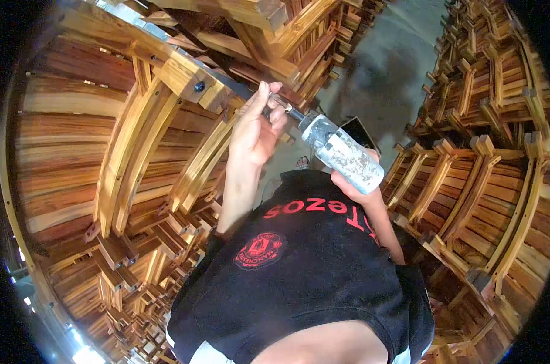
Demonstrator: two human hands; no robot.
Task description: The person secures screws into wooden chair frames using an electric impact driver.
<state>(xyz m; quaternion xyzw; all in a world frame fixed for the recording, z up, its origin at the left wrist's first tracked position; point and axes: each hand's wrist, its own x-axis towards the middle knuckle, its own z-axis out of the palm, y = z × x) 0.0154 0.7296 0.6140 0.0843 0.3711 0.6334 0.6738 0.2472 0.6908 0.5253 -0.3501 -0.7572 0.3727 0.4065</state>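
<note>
A pale, bottle-shaped cylinder (343, 153) with grey worn patches and a dark, narrow neck slants across the upper middle of the view. My right hand (363, 189) is closed around its wide lower end, with most of the fingers hidden behind it. The neck points up and left toward my left hand (258, 130). There, the bent fingers and thumb close on a small, thin piece (279, 102) in line with the neck's tip; I cannot tell what it is.
Slatted wooden furniture frames (147, 139) stand close on my left, and stacked wooden frames (469, 176) line the right. A wooden beam end with a dark bolt (199, 87) juts out near my left hand. Grey floor (384, 54) runs between the rows. A dark, flat-sided object (360, 130) lies beyond the cylinder.
</note>
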